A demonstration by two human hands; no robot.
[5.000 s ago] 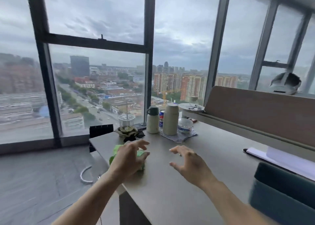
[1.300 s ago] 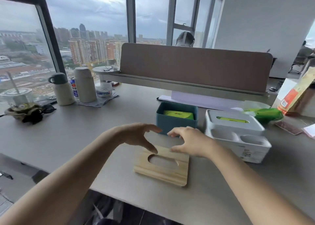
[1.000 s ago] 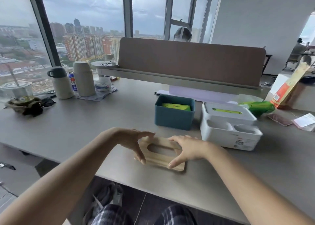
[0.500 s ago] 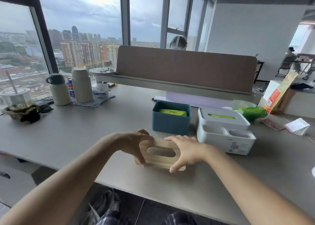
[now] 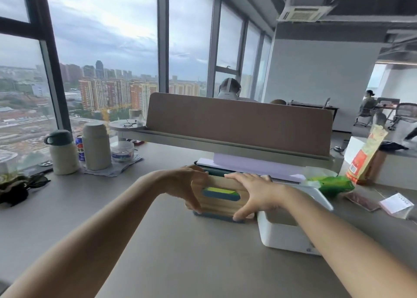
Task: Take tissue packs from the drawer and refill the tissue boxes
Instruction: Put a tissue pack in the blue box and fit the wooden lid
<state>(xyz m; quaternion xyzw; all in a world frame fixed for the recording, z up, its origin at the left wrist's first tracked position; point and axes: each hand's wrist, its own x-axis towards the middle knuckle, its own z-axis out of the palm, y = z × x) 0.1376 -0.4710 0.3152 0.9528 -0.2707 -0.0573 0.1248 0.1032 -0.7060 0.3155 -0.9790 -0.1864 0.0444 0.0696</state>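
Both hands hold a wooden lid with an oval slot, tilted towards me in front of the blue tissue box. My left hand grips the lid's left end and my right hand its right end. Through the slot I see a yellow-green tissue pack inside the blue box. A white tissue box stands just to the right, partly behind my right forearm. A green tissue pack lies beyond it.
Two thermos flasks, a can and a tub stand at the desk's left back. A brown divider panel with papers under it runs across the back. An orange snack bag and loose papers lie right. People sit beyond.
I lifted the wooden lid off the desk and carried it away from me, over the blue tissue box. The camera tilted upwards.
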